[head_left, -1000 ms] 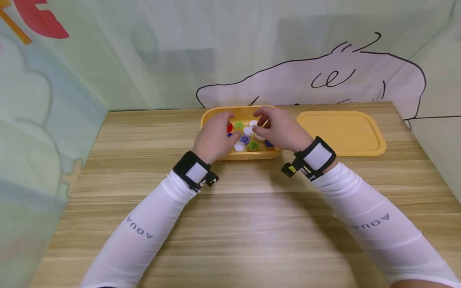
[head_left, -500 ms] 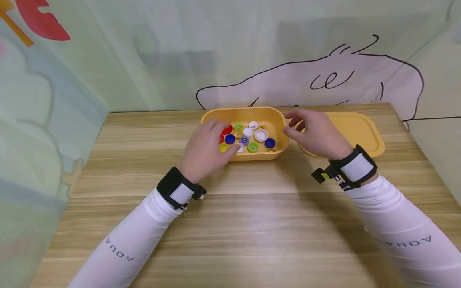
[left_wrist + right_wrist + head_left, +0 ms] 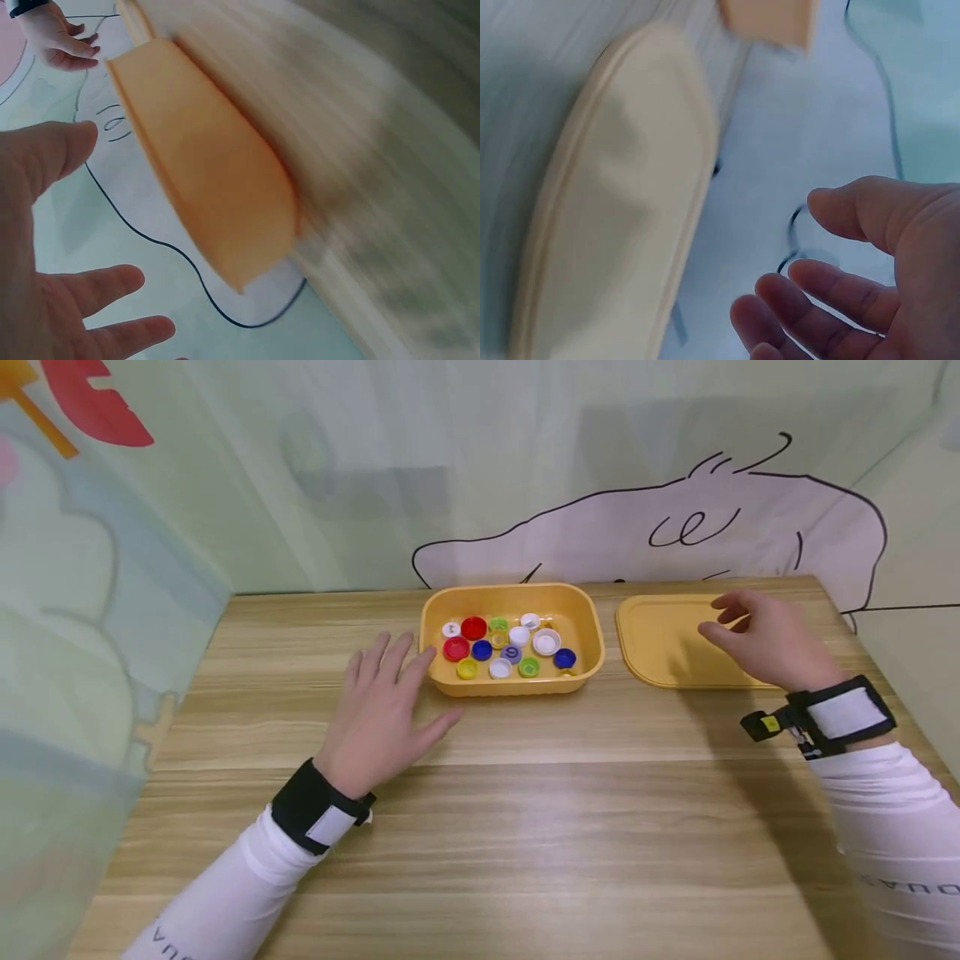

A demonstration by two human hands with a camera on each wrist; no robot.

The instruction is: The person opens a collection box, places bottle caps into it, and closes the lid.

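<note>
A yellow plastic box [image 3: 517, 687] stands at the back of the table, holding several bottle caps, among them a red cap [image 3: 473, 627], a blue cap [image 3: 565, 658] and a white cap [image 3: 547, 642]. To its right lies the flat yellow lid [image 3: 660, 639]. My left hand [image 3: 382, 718] is spread with straight fingers at the box's front left corner; in the left wrist view its thumb and fingers stand apart with nothing between them. Over the lid's right part hovers my right hand [image 3: 776, 639], its fingers loosely bent and holding nothing, as the right wrist view also shows.
The wooden table [image 3: 525, 843] ends at a printed wall cloth [image 3: 510, 468] right behind the box and lid. A narrow gap of tabletop separates box from lid. Black wrist straps [image 3: 840, 714] with small cameras sit over white sleeves.
Both hands have come out from over the box. The left hand has drawn back to the left and its fingers have straightened; the right has moved rightward over the lid. The box stays put.
</note>
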